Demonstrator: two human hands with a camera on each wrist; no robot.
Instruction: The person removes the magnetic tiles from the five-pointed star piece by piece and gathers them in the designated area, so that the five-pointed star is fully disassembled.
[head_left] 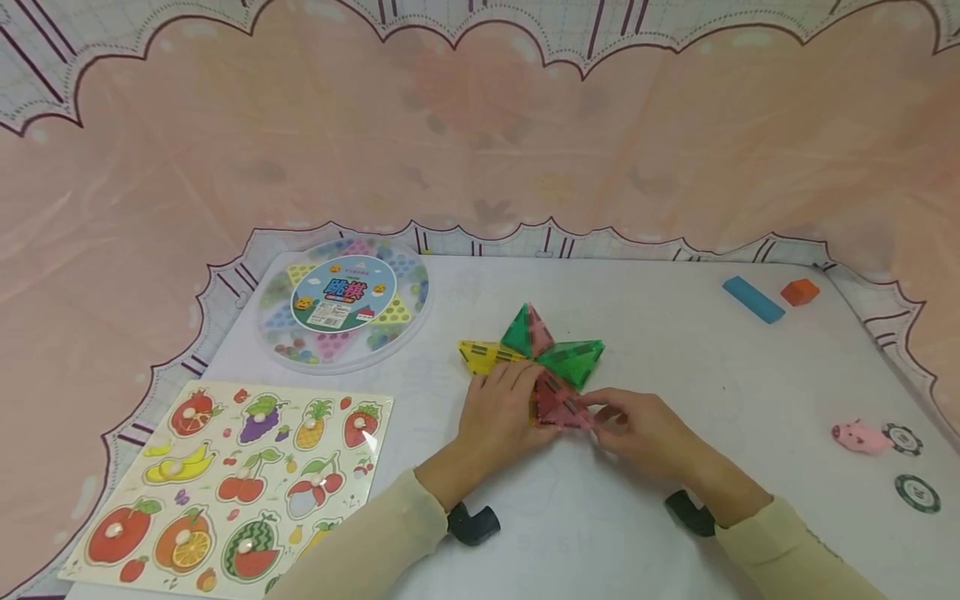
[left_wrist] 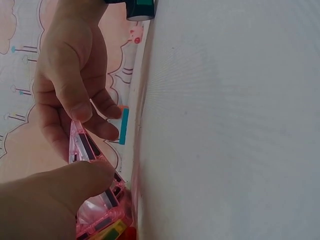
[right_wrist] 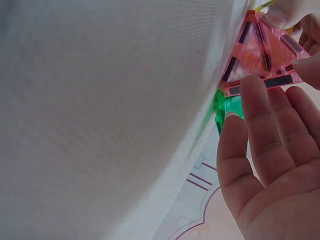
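Observation:
A star-like shape of translucent triangular magnetic tiles lies on the white table. Its points are a yellow tile [head_left: 483, 355], a green tile [head_left: 573, 360], a green-and-pink pair at the back, and a pink magnetic tile [head_left: 562, 407] in front. My left hand [head_left: 497, 400] holds the pink part from the left; in the left wrist view its thumb [left_wrist: 85, 182] lies across the pink tiles. From the other side my right hand [head_left: 647, 433] pinches the outer tip of the pink tile [right_wrist: 280, 42] between thumb and fingers. The left fingers partly hide the star's middle.
A round board-game case [head_left: 416, 333] stands at the back left, with a fruit puzzle board [head_left: 292, 425] in front of it. To the right are a blue block [head_left: 753, 299], an orange block [head_left: 800, 292], a pink pig [head_left: 860, 437] and two poker chips [head_left: 917, 493].

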